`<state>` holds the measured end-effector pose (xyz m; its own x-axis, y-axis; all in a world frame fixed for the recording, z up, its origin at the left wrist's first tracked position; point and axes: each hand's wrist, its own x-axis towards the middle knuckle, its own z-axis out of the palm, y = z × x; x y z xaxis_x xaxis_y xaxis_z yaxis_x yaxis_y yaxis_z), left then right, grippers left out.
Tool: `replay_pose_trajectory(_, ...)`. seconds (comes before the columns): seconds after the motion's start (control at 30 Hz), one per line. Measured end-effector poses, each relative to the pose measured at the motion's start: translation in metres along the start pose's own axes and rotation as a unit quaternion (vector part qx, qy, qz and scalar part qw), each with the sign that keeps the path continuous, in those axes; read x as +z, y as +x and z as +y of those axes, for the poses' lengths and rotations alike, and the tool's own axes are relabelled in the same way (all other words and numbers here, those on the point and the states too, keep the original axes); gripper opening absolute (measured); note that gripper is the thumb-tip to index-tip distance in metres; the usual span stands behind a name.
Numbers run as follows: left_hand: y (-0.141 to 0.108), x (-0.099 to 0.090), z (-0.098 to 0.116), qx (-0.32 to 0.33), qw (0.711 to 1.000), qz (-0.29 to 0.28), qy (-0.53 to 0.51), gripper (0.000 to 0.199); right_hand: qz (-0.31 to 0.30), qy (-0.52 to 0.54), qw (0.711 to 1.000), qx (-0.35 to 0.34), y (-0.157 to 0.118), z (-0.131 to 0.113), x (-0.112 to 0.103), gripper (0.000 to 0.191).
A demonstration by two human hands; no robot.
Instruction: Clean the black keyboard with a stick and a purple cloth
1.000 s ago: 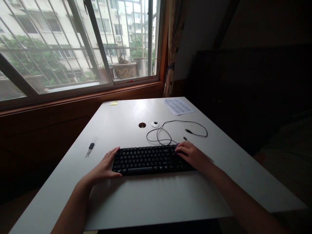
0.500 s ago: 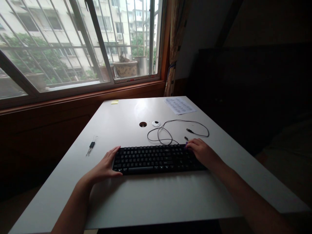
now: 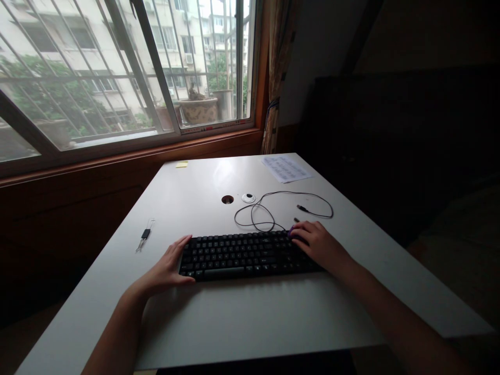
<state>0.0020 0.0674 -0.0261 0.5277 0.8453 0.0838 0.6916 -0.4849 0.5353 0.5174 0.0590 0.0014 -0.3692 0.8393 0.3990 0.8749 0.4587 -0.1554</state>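
Keyboard (image 3: 234, 255), left end in left hand (image 3: 167, 268), partly under right hand (image 3: 319, 245).

Daylight comes through the window (image 3: 128, 67) beyond the left hand (image 3: 172, 265), view washed pale; right of the right hand (image 3: 318, 245) it drops to near black. Glare patch on the white table (image 3: 250, 317) ahead of both hands, soft shadow nearside of the left. Wide-angle stretch toward edges, print on papers (image 3: 287, 169) beyond right hand too soft to read.
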Motion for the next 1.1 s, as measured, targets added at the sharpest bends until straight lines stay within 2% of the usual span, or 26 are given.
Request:
replay_pose_trajectory(0.13,0.000,0.001,-0.002,0.006,1.000,0.001,-0.003,0.113,-0.024,-0.065,0.997,-0.024,-0.007,-0.001,-0.003,0.027)
replay_pose_trajectory(0.27,0.000,0.002,-0.004,0.008,1.000,-0.001,-0.001,0.111,-0.041,-0.121,0.990,-0.055,-0.006,-0.004,-0.005,0.028)
replay_pose_trajectory(0.5,0.001,0.001,-0.001,-0.010,1.000,-0.002,-0.010,0.111,-0.064,-0.115,0.979,-0.154,-0.003,0.014,-0.009,0.041)
replay_pose_trajectory(0.7,0.000,0.001,0.000,-0.032,0.999,0.009,-0.021,0.114,-0.061,-0.139,0.962,-0.225,-0.002,0.023,-0.010,0.040)
replay_pose_trajectory(0.77,0.000,0.001,-0.001,-0.036,0.999,0.009,-0.024,0.114,-0.074,-0.161,0.960,-0.218,-0.002,0.016,-0.013,0.037)
replay_pose_trajectory(0.9,0.000,0.003,-0.004,-0.032,0.999,0.015,-0.022,0.114,-0.094,-0.196,0.963,-0.159,-0.007,-0.005,-0.018,0.026)
replay_pose_trajectory(1.1,0.000,0.004,-0.004,-0.041,0.999,0.016,-0.026,0.113,-0.117,-0.173,0.968,-0.137,-0.013,-0.018,-0.024,0.062)
